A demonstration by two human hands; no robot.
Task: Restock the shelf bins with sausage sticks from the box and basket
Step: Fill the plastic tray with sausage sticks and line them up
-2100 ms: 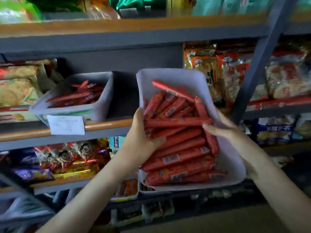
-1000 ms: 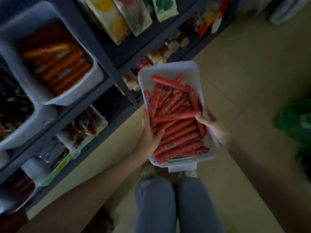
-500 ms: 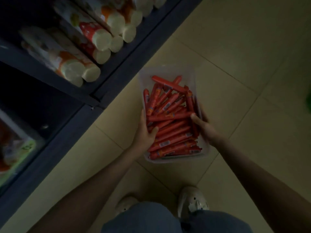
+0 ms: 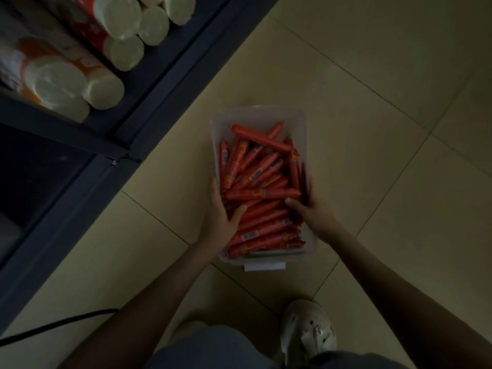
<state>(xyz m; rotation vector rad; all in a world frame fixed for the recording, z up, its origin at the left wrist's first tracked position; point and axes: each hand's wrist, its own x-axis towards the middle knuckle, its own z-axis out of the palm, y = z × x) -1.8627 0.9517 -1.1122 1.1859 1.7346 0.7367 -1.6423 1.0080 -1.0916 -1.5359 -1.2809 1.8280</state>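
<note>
Pale tiled floor [image 4: 372,129] fills most of the dim head view, with a dark shelf unit [image 4: 80,187] running along the left edge and round-ended tube packs [image 4: 125,53] lying on its low shelf. Down near the tiles sits a white plastic bin [image 4: 266,113], heaped with red sausage sticks [image 4: 261,193] that lie criss-crossed, a few riding above the rest at the far end. Both hands clasp the bin by its long walls: the left hand [image 4: 222,217] has its thumb hooked over the rim onto the sticks and its fingers down the outside, and the right hand [image 4: 308,209] grips the opposite wall the same way. That two-sided hold likely keeps the loaded bin level so the loose top sticks do not roll out. Whether the bin's base touches the floor or hangs just above it cannot be told. A paper label [image 4: 263,267] juts from the near end, towards the person's pale shoe [image 4: 306,331]. Putting the bin low probably frees both hands for topping it up; neither box nor basket is in view.
</note>
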